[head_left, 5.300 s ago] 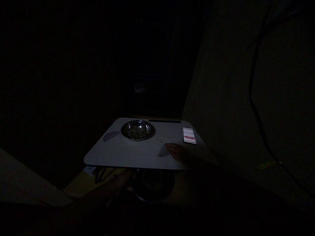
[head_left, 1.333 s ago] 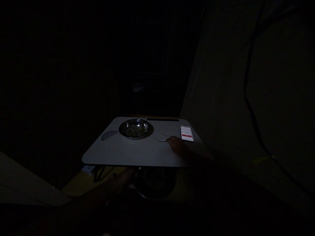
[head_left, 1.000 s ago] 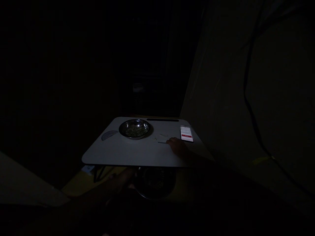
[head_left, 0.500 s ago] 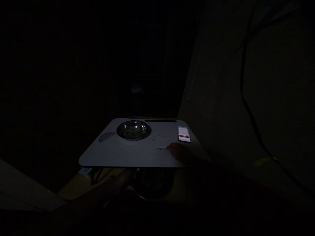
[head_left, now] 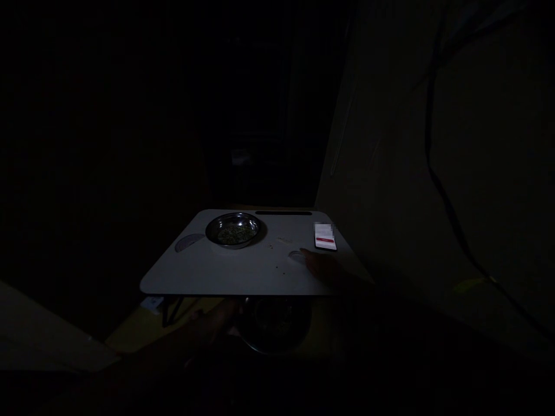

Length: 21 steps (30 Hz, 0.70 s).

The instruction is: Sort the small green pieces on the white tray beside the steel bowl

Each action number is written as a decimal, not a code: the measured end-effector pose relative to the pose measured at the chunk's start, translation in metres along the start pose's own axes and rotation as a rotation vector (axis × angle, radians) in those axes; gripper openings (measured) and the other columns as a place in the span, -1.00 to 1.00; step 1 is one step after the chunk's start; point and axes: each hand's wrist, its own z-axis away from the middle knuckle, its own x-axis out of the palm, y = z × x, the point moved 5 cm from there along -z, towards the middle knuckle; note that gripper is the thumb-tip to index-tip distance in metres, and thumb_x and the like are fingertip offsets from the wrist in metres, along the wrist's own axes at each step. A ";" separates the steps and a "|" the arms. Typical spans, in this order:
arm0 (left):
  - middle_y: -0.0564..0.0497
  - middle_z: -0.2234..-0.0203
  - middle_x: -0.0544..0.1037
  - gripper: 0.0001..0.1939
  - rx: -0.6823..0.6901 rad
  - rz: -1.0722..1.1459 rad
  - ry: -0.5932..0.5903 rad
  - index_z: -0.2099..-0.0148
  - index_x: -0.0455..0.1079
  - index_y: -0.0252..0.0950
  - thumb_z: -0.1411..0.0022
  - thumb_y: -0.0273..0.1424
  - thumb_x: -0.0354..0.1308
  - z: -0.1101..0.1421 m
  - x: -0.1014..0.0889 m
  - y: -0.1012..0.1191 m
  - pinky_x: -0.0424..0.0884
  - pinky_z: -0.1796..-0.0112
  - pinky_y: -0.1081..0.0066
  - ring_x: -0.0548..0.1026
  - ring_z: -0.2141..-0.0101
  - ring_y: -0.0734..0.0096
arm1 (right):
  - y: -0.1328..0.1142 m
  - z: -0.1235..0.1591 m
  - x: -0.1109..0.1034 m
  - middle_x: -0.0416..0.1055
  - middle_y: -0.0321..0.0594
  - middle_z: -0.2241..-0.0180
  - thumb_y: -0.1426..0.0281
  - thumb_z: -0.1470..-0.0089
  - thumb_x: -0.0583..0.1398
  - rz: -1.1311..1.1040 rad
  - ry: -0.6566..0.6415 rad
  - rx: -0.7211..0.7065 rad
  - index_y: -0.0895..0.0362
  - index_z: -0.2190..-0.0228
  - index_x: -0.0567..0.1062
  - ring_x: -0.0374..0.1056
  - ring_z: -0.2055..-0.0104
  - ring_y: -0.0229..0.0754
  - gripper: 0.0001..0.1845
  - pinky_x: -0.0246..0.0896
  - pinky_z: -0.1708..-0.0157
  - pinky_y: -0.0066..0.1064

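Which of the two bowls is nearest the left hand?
The dark bowl below the desk's front edge, beside the left hand; the steel bowl sits up on the desk top.

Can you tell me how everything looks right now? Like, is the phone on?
Steel bowl: on the table, green bits inside.
Phone: lying flat, screen lit.
White table: flat, holding things.
Pale round piece: lying flat beside the right hand.
Right hand: low over the table, fingers reaching toward the pale round piece.
Left hand: below the table, in shadow.
Lower bowl: under the table, too dark to see inside.
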 end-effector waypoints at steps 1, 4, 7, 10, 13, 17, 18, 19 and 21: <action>0.04 0.60 0.40 -0.76 0.003 0.000 -0.001 0.40 0.26 -0.31 0.12 -0.26 0.00 -0.002 -0.001 -0.001 0.30 0.44 0.34 0.40 0.52 0.36 | -0.001 0.000 0.000 0.37 -0.12 0.24 0.39 -0.05 -0.14 -0.013 -0.045 0.012 0.13 0.02 0.17 0.31 0.40 -0.23 -0.57 0.16 0.40 -0.40; 0.03 0.60 0.41 -0.75 0.003 0.000 0.037 0.41 0.26 -0.30 0.11 -0.22 -0.01 -0.006 -0.006 -0.007 0.29 0.47 0.35 0.39 0.55 0.35 | -0.007 0.001 -0.005 0.40 -0.14 0.32 0.39 -0.04 -0.13 -0.026 -0.115 0.045 0.14 0.01 0.15 0.31 0.47 -0.25 -0.56 0.14 0.46 -0.44; 0.04 0.63 0.39 -0.78 -0.007 0.003 0.015 0.45 0.26 -0.30 0.10 -0.24 -0.02 -0.012 -0.008 -0.012 0.28 0.49 0.36 0.38 0.58 0.37 | -0.015 0.001 -0.011 0.39 -0.12 0.29 0.38 -0.05 -0.12 -0.059 -0.100 0.049 0.15 0.01 0.14 0.32 0.42 -0.23 -0.57 0.14 0.44 -0.42; 0.06 0.64 0.36 -0.87 0.011 0.024 -0.049 0.49 0.25 -0.31 0.11 -0.35 -0.02 -0.015 -0.007 -0.014 0.29 0.48 0.37 0.36 0.59 0.42 | -0.023 0.001 -0.013 0.34 -0.14 0.19 0.37 -0.04 -0.11 -0.138 -0.066 0.044 0.12 0.01 0.14 0.31 0.35 -0.23 -0.57 0.14 0.38 -0.43; 0.06 0.63 0.36 -0.90 0.041 0.040 -0.103 0.48 0.24 -0.30 0.13 -0.41 -0.03 -0.014 -0.004 -0.011 0.30 0.47 0.36 0.36 0.57 0.42 | -0.030 -0.001 -0.011 0.31 -0.19 0.14 0.38 -0.04 -0.11 -0.203 -0.018 0.026 0.08 0.02 0.15 0.29 0.27 -0.25 -0.58 0.13 0.30 -0.43; 0.05 0.67 0.35 -0.88 0.031 0.009 -0.050 0.50 0.24 -0.32 0.12 -0.36 -0.03 -0.009 -0.003 -0.007 0.28 0.51 0.38 0.35 0.61 0.43 | -0.039 -0.005 -0.005 0.30 -0.20 0.14 0.38 -0.03 -0.10 -0.263 0.041 -0.013 0.09 0.03 0.16 0.26 0.21 -0.23 -0.57 0.12 0.25 -0.41; 0.05 0.67 0.36 -0.86 0.023 0.000 -0.023 0.50 0.23 -0.32 0.12 -0.35 -0.02 -0.008 -0.003 -0.007 0.28 0.51 0.38 0.35 0.61 0.43 | -0.041 -0.006 -0.003 0.30 -0.19 0.15 0.38 -0.02 -0.10 -0.278 0.053 -0.022 0.10 0.03 0.17 0.26 0.21 -0.23 -0.57 0.12 0.26 -0.41; 0.04 0.66 0.37 -0.86 0.019 -0.009 -0.001 0.49 0.23 -0.32 0.12 -0.34 -0.02 -0.007 -0.004 -0.006 0.28 0.50 0.39 0.36 0.60 0.42 | -0.044 -0.007 -0.002 0.31 -0.18 0.16 0.38 -0.02 -0.09 -0.293 0.061 -0.026 0.11 0.03 0.17 0.26 0.22 -0.22 -0.57 0.13 0.26 -0.40; 0.03 0.63 0.39 -0.85 0.018 -0.016 0.027 0.47 0.24 -0.31 0.14 -0.34 -0.02 -0.008 -0.006 -0.007 0.29 0.48 0.38 0.38 0.56 0.38 | -0.049 -0.007 0.000 0.32 -0.16 0.18 0.39 -0.01 -0.09 -0.323 0.069 -0.038 0.13 0.04 0.19 0.27 0.23 -0.21 -0.57 0.14 0.27 -0.39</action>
